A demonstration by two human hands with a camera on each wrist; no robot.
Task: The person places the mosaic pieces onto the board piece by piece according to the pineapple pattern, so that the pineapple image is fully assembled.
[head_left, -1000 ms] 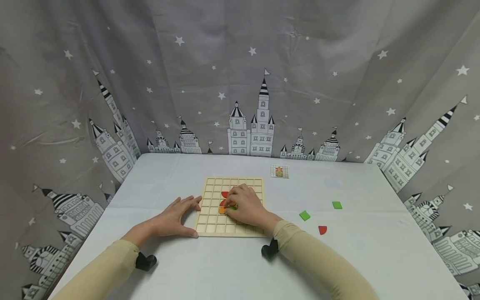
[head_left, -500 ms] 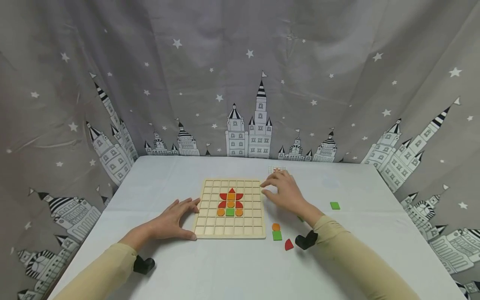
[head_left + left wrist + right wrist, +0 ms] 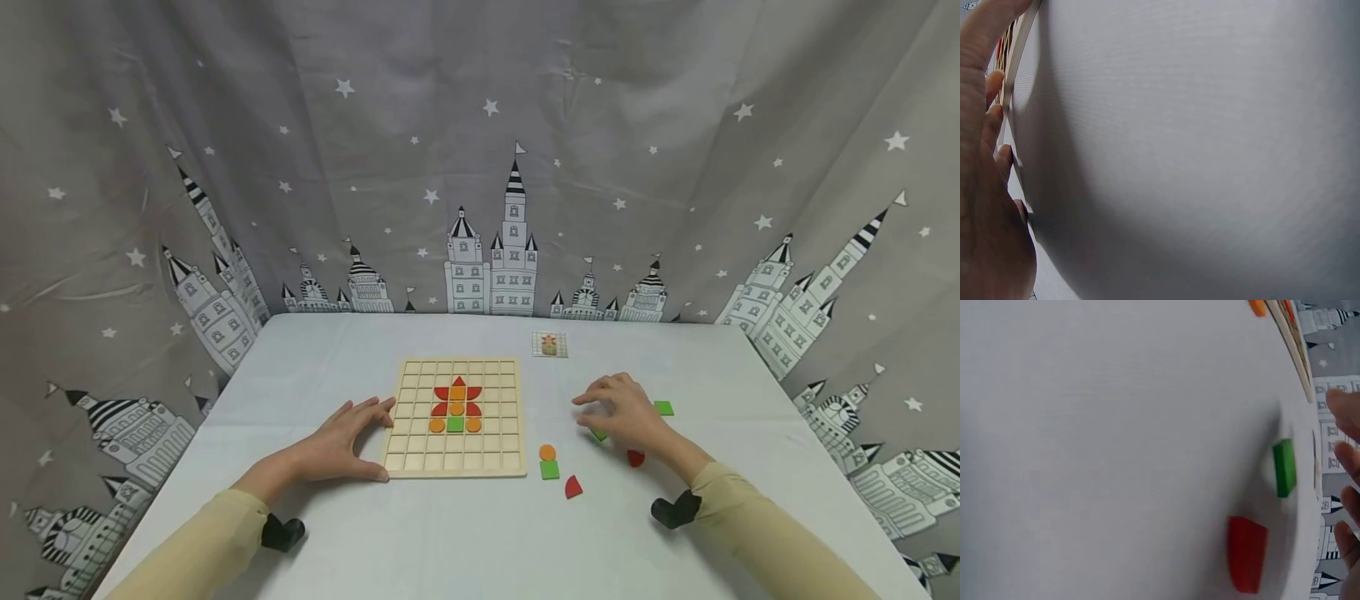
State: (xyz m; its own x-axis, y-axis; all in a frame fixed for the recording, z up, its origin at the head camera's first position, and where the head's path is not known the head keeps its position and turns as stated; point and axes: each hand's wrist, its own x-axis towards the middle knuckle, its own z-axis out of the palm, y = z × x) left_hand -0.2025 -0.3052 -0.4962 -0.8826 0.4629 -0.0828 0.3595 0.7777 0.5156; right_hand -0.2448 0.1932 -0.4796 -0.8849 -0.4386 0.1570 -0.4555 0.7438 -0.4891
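My left hand (image 3: 337, 443) rests at the left side of a pale wooden grid board (image 3: 501, 448), fingertips at its edge and thumb near its front corner. The left wrist view shows those fingers (image 3: 996, 119) spread along the board's side. On the board lies a figure of red pieces, orange round tiles (image 3: 473, 425), an orange square (image 3: 457, 392) and a green square (image 3: 455, 424). Over the table to the right hovers my right hand (image 3: 630, 418), fingers loosely bent and apart, holding nothing. A green tile (image 3: 1284, 468) and a red quarter-round piece (image 3: 1247, 554) lie beneath it.
Right of the board lie an orange disc (image 3: 547, 452), a green square tile (image 3: 550, 471) and a red quarter-round piece (image 3: 573, 487). Another green tile (image 3: 663, 407) lies past the right hand. A small pattern card (image 3: 550, 344) is at the back, before a grey curtain (image 3: 637, 100).
My right hand has left the board's middle and moved right, over the loose pieces. The figure on the board has come into view. My left hand has stayed at the board's edge.
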